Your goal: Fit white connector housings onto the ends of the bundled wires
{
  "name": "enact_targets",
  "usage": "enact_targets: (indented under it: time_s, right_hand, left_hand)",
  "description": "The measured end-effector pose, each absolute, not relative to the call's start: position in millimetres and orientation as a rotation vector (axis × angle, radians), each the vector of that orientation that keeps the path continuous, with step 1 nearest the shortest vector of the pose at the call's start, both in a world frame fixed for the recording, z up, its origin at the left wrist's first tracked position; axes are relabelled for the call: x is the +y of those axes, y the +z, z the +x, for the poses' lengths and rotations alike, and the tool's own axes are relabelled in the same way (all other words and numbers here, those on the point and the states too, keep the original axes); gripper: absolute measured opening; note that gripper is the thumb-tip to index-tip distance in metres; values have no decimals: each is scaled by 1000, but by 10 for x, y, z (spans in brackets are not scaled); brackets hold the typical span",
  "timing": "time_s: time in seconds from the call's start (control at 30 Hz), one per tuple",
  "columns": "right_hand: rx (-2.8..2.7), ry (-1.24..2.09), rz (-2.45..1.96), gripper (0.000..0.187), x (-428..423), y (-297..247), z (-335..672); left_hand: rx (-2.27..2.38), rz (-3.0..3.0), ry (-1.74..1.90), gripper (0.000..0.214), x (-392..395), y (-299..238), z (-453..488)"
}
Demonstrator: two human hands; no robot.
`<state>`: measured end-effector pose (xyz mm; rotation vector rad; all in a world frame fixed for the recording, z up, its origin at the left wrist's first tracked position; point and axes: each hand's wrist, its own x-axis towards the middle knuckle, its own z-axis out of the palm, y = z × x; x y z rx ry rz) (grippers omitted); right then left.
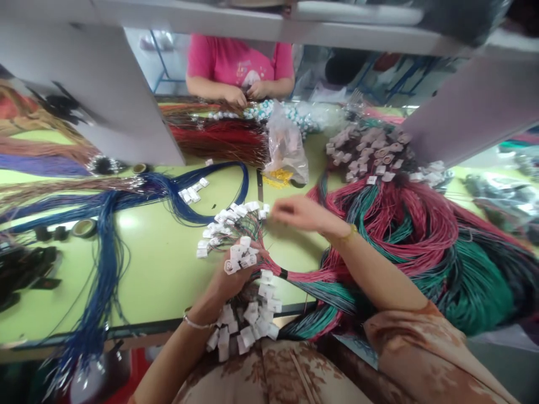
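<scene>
wire bundle (297, 276) within left fingers (240, 277)

Fairly bright, diffuse light washes the desk (168, 280) before me, glaring toward nine o'clock. Soft shadow falls below the right hand (301, 214), slightly blurred; stretched, leaning panels (96, 84) distort ten and two o'clock.

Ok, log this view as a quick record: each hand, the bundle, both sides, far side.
Left hand: gripping a wire bundle near its white connectors
Right hand: beside the connectors, contact unclear
Bundle band: black
Right side: heaped pink, green and black wires
Left side: blue wires, partly over the table edge
Far side: plastic bag; person in pink top
</scene>
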<state>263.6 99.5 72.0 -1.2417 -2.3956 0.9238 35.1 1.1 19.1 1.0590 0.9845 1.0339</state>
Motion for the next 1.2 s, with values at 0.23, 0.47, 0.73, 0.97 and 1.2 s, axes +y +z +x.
enact_targets:
  time_s: [0.23,0.47,0.73,0.97,1.2]
  right_hand:
    - [-1829,481,-1976,16,1788,-77,2780]
    - [-1789,526,-1896,11,1827,-180,2826]
    - [-1588,936,-1646,17,1494,3,2677]
    - [-1214,1753,-1071,34,984,283,2423]
    - [-1523,1534,-978,17,625,459,2189]
  left_hand:
    - [1005,1224,860,31,15,285,267]
    - [913,1088,830,33,16,218,262]
    - [1001,1038,991,28,52,182,294]
    - [1036,1036,1068,28,63,59,278]
    - [1003,982,1153,28,84,42,301]
